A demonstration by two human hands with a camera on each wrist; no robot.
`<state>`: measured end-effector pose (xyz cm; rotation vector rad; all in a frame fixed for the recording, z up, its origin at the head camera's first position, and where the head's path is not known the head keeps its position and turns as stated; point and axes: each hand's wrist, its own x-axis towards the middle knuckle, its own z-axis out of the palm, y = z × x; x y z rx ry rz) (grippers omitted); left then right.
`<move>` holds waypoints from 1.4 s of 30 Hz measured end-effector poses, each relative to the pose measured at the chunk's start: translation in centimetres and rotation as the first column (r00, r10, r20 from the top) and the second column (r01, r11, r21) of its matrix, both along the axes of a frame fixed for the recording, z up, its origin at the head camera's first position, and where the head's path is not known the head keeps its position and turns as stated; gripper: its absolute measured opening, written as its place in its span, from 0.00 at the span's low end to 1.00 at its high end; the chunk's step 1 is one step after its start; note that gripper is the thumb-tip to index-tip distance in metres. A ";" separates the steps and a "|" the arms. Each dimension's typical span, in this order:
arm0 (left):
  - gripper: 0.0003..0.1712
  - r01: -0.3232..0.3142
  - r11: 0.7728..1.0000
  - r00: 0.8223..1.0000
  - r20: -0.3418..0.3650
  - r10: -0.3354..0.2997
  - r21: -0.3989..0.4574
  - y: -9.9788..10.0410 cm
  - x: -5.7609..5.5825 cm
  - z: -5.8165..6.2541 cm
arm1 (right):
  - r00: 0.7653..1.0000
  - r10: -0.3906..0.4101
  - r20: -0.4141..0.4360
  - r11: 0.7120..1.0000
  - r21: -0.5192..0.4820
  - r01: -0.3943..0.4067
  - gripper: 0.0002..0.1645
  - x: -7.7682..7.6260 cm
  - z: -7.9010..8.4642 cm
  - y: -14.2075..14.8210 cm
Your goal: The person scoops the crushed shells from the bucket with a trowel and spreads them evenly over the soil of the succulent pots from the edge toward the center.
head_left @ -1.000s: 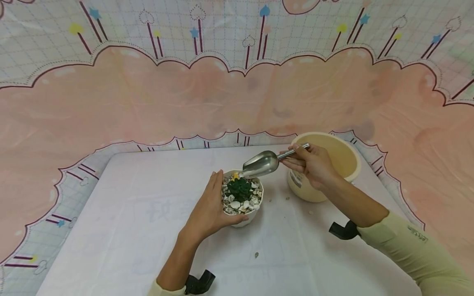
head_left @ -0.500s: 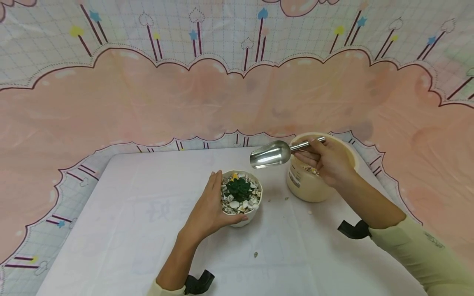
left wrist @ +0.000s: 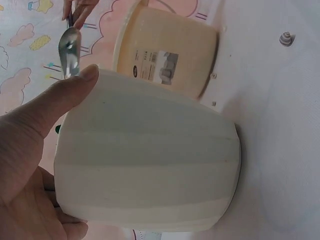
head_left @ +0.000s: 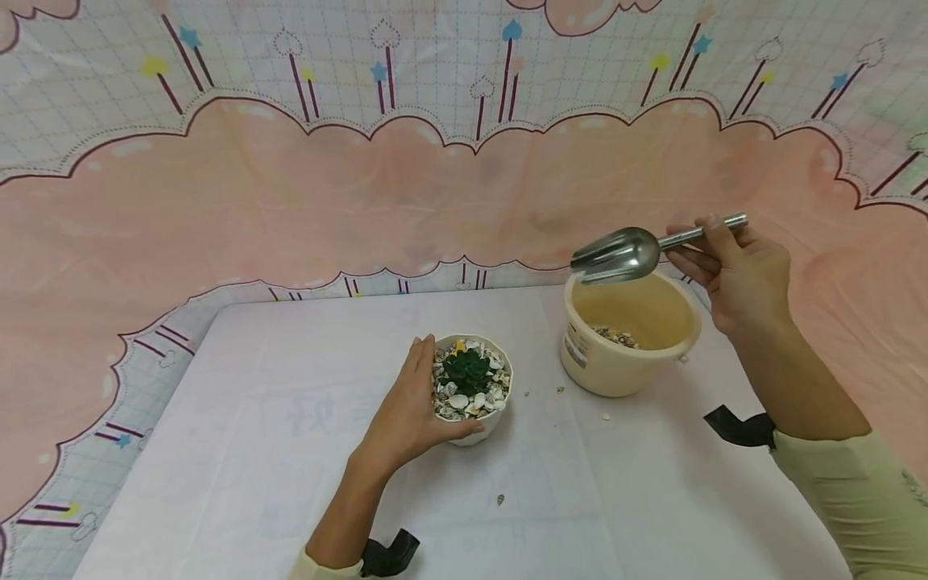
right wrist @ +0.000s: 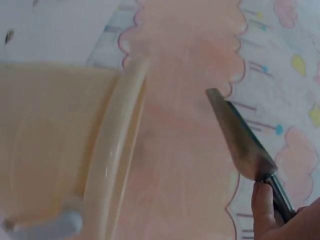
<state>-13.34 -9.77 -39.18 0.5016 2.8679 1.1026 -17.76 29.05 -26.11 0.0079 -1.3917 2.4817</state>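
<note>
My left hand holds a white faceted flower pot from its left side, with thumb and fingers spread around the rim. A dark green succulent grows in the pot, ringed by pale pebbles and shells, with a small yellow piece behind it. The left wrist view shows the pot's wall large, standing on the table. My right hand pinches the handle of a metal scoop, raised over the far rim of a cream bucket. In the right wrist view the scoop points away from the bucket.
Gravel lies at the bottom of the bucket. A small spiral shell and a few stray bits are on the white table. Behind the table hangs a patterned cloth.
My right hand has carried the scoop from above the pot's rim, right and up, to above the bucket. My left hand and the pot have stayed in place.
</note>
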 end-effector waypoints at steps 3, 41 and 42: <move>0.83 0.002 1.000 1.000 0.000 -0.002 -0.001 0.0 0.0 0.0 | 0.995 -0.102 -0.021 0.990 0.091 0.103 0.18 -0.3 0.0 0.9; 0.82 0.001 1.000 1.000 -0.010 -0.001 0.006 -0.1 0.0 -0.2 | 0.957 -0.065 0.284 0.611 0.769 -0.187 0.26 -5.3 -8.2 0.2; 0.82 0.001 1.000 1.000 -0.010 -0.001 0.005 -0.1 0.0 -0.2 | 0.954 -0.062 0.292 0.609 0.769 -0.195 0.27 -5.4 -8.3 0.2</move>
